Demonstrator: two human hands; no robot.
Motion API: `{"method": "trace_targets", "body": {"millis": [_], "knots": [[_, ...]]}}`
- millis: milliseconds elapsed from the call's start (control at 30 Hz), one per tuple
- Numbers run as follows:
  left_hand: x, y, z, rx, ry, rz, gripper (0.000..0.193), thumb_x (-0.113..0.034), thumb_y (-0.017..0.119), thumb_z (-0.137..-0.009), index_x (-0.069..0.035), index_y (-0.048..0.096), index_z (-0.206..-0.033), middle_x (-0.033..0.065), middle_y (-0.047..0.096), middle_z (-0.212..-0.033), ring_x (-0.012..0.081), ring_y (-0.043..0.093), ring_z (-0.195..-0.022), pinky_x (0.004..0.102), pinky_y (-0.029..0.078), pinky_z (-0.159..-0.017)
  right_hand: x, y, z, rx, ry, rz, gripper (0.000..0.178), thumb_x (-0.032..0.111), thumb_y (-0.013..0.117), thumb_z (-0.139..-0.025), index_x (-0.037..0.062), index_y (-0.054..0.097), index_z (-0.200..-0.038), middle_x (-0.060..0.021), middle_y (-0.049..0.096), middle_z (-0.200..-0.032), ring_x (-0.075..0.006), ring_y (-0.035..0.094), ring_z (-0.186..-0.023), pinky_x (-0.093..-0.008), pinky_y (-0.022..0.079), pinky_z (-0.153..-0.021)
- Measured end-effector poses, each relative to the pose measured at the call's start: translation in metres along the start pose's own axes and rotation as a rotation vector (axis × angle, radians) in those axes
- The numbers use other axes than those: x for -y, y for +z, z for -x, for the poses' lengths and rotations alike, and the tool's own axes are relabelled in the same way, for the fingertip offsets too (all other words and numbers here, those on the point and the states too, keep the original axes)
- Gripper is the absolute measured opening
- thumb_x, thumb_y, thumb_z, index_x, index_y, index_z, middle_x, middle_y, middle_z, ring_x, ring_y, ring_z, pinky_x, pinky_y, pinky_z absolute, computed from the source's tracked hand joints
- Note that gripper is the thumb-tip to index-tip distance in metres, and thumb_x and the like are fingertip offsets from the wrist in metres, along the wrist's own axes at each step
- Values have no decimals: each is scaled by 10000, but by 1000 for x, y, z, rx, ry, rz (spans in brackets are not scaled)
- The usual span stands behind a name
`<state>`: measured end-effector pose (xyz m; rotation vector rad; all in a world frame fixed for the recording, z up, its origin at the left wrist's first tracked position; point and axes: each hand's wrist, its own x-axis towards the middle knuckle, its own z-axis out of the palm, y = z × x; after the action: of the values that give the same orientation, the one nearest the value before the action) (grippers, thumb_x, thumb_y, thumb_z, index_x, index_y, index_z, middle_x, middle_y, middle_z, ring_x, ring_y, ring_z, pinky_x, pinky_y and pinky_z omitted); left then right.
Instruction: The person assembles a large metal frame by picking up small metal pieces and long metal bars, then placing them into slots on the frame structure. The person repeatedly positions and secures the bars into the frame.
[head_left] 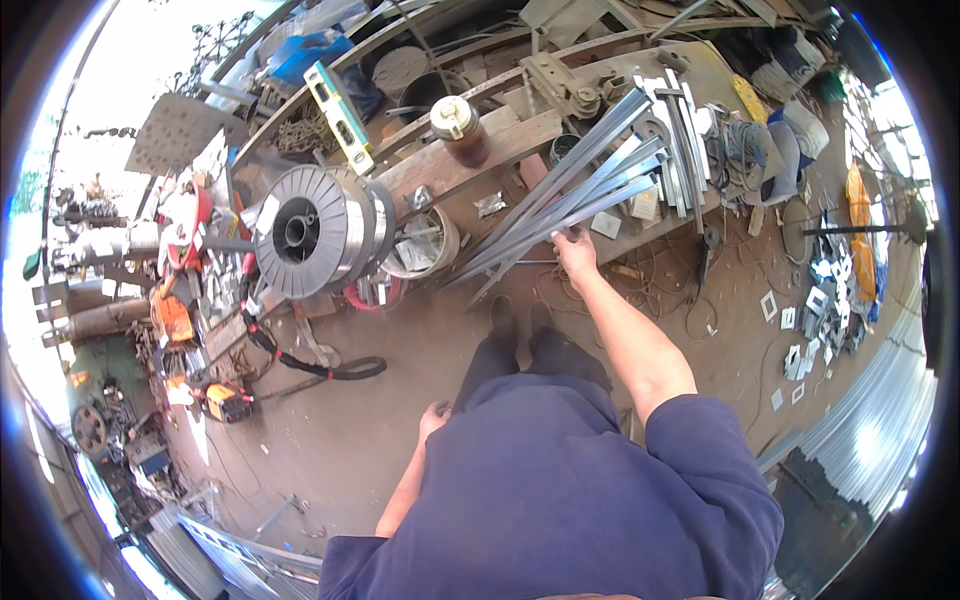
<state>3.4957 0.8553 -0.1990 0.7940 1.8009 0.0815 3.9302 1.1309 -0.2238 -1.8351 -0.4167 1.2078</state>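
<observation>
My right hand [575,254] is at the lower edge of a bundle of long silvery metal bars [592,170], its fingers closed on the nearest bar. The bars fan out across the front of a cluttered workbench [640,238], their ends jutting past its edge at the lower left. Low beside my left thigh hangs my left hand [436,418], away from the bench. Its fingers are loosely bent and apart, with nothing seen in them. More short metal strips [690,150] lie to the right of the bundle.
Left of the bars stand a large wire spool [318,232], a white bucket [440,252] of scraps and a jar [466,138] of dark liquid. A spirit level [340,118] lies farther back. Cables [690,290] and cut metal plates [832,290] litter the floor at right.
</observation>
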Motion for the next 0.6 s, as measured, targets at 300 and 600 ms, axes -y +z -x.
{"method": "trace_targets", "body": {"millis": [300, 600], "knots": [[9, 6, 45, -63, -98, 187, 483, -180, 642, -990, 66, 575, -1400, 239, 709, -1268, 292, 691, -1185, 352, 529, -1020, 40, 21, -5, -154, -338, 576, 374, 321, 549, -1027, 6, 702, -1159, -208, 737, -1020, -343, 717, -924, -444, 534, -857], [81, 0, 63, -209, -182, 361, 473, -185, 656, -970, 69, 612, -1366, 254, 695, -1284, 303, 670, -1220, 361, 515, -1042, -94, 22, 74, 228, -167, 539, 219, 220, 614, -915, 17, 697, -919, -99, 707, -757, -200, 653, -651, -360, 516, -622]]}}
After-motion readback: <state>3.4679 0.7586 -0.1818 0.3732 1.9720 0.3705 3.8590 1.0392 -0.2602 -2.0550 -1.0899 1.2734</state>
